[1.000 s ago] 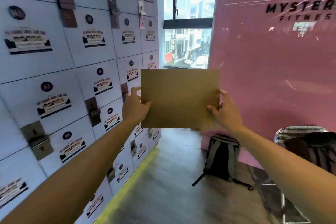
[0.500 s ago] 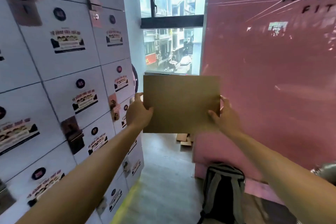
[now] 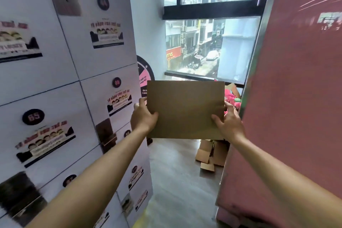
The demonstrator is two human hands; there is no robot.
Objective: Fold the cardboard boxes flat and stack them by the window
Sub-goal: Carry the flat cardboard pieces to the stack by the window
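head | both hands — left (image 3: 143, 114), right (image 3: 228, 122) — grip flat cardboard (image 3: 185, 109) upright by its side edges

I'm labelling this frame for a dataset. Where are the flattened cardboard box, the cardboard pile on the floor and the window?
flattened cardboard box (image 3: 186, 109), head view, middle of its brown face.
cardboard pile (image 3: 211, 153), head view, a box low in the heap.
window (image 3: 212, 12), head view, dark crossbar of its frame.

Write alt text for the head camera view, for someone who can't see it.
Both hands, left hand and right hand, hold a flattened cardboard box upright in a narrow aisle between lockers and a pink wall. Ahead, cardboard pieces lie on the floor below a window.
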